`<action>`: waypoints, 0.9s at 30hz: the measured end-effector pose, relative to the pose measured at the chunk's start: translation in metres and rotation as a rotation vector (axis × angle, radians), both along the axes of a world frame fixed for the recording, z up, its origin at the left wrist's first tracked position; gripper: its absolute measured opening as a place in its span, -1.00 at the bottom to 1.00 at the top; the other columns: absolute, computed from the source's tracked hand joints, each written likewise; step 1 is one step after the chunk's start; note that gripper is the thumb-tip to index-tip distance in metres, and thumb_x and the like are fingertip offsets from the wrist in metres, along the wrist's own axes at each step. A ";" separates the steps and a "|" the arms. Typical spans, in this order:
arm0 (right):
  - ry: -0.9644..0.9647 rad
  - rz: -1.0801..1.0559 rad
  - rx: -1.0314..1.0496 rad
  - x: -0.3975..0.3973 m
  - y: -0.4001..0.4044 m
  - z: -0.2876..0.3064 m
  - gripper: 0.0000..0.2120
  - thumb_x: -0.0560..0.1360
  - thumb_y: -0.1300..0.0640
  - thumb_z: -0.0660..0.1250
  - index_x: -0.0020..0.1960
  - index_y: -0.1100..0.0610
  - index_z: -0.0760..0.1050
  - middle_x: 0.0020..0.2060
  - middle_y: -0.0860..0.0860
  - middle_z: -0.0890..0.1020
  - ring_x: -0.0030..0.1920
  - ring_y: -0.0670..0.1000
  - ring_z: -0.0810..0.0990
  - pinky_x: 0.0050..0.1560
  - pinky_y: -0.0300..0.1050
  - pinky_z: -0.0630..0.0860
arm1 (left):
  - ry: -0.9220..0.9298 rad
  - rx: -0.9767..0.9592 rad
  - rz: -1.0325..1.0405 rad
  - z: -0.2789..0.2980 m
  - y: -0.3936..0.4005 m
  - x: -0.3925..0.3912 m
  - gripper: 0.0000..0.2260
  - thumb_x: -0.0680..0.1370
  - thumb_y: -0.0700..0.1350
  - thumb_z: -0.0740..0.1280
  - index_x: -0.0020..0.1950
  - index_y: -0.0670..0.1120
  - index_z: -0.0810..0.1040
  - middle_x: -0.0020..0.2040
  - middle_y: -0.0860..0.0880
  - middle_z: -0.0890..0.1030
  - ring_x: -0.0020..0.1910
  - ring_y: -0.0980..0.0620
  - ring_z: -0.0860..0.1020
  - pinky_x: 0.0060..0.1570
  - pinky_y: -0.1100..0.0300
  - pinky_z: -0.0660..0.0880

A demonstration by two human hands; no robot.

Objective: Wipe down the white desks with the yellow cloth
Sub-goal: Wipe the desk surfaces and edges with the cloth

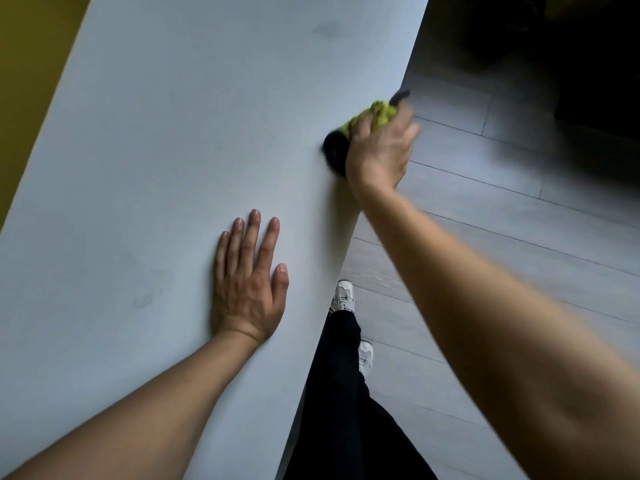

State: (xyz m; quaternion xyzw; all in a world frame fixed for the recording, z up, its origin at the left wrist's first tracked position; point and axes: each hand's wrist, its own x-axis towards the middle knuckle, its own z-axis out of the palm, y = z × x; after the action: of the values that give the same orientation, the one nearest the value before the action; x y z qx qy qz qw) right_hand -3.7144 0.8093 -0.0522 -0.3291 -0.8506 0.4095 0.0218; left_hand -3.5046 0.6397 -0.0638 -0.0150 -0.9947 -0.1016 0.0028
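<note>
A white desk (166, 140) fills the left and middle of the view, its right edge running diagonally. My right hand (379, 150) grips a bunched yellow cloth (375, 116) with dark parts, pressed on the desk at its right edge; the hand is motion-blurred. My left hand (247, 282) lies flat on the desk near the same edge, fingers straight and slightly spread, holding nothing. Faint smudges show on the desk surface at the top and at lower left.
Grey wood-look floor (502, 202) lies to the right of the desk. My legs in black trousers (343, 393) and white shoes stand close to the desk edge. A dark area sits at top right. A yellow-olive wall (24, 64) borders the desk's left side.
</note>
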 end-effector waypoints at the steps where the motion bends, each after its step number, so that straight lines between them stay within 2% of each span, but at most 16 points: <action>1: 0.015 0.006 -0.018 0.032 -0.007 0.001 -0.57 0.58 -0.07 0.26 0.37 0.10 0.34 0.17 0.13 0.44 0.16 0.23 0.52 0.08 0.06 0.44 | 0.000 -0.002 -0.003 0.000 0.000 0.000 -0.43 0.63 0.01 0.13 0.66 -0.06 0.24 0.68 -0.12 0.17 0.65 -0.16 0.15 0.61 -0.17 0.09; 6: -0.034 0.124 -0.120 0.207 -0.045 0.009 -0.50 0.53 -0.06 0.24 0.38 0.17 0.31 0.16 0.14 0.40 0.18 0.27 0.49 0.11 0.14 0.49 | 0.002 -0.003 -0.013 0.001 0.000 0.000 -0.42 0.63 0.02 0.12 0.66 -0.07 0.23 0.67 -0.13 0.18 0.65 -0.18 0.17 0.61 -0.19 0.11; 9: -0.084 0.130 -0.132 0.244 -0.052 0.011 -0.50 0.51 -0.06 0.24 0.36 0.16 0.31 0.17 0.11 0.42 0.18 0.26 0.50 0.10 0.15 0.51 | 0.011 0.012 -0.012 0.002 0.000 -0.001 -0.44 0.64 0.02 0.10 0.65 -0.08 0.25 0.66 -0.15 0.20 0.64 -0.19 0.19 0.60 -0.20 0.13; 13: -0.115 0.110 -0.104 0.214 -0.048 0.009 -0.55 0.57 -0.03 0.27 0.36 0.16 0.30 0.16 0.15 0.41 0.14 0.29 0.50 0.08 0.14 0.47 | 0.021 0.004 -0.015 0.002 0.000 -0.001 -0.45 0.65 -0.01 0.11 0.65 -0.08 0.26 0.66 -0.15 0.21 0.63 -0.20 0.20 0.60 -0.18 0.12; 18: -0.083 0.023 -0.121 0.138 -0.032 0.006 -0.54 0.59 -0.06 0.25 0.40 0.11 0.28 0.17 0.14 0.43 0.15 0.25 0.50 0.08 0.07 0.41 | 0.031 0.017 -0.010 0.002 -0.003 0.001 -0.47 0.66 -0.04 0.11 0.66 -0.06 0.25 0.67 -0.12 0.20 0.64 -0.18 0.17 0.63 -0.14 0.06; 23: -0.054 -0.008 -0.122 0.069 -0.015 0.006 -0.58 0.58 -0.05 0.22 0.39 0.03 0.29 0.13 0.07 0.43 0.13 0.22 0.55 0.10 0.06 0.45 | 0.022 0.036 -0.003 0.003 -0.002 0.001 -0.45 0.64 -0.07 0.13 0.66 -0.05 0.25 0.67 -0.12 0.19 0.65 -0.19 0.16 0.63 -0.14 0.05; 27: -0.053 0.004 -0.096 0.048 -0.008 0.006 -0.62 0.59 -0.05 0.20 0.37 0.02 0.30 0.13 0.05 0.43 0.09 0.17 0.57 0.07 0.01 0.45 | 0.021 0.055 0.004 0.005 -0.001 0.001 -0.45 0.64 -0.08 0.14 0.65 -0.06 0.26 0.66 -0.12 0.20 0.65 -0.18 0.16 0.63 -0.13 0.04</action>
State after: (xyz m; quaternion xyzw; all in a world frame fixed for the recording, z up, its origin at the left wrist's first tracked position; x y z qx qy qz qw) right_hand -3.6661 0.8012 -0.0465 -0.3387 -0.8308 0.4412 -0.0172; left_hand -3.5035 0.6391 -0.0585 -0.0140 -0.9915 -0.1290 0.0137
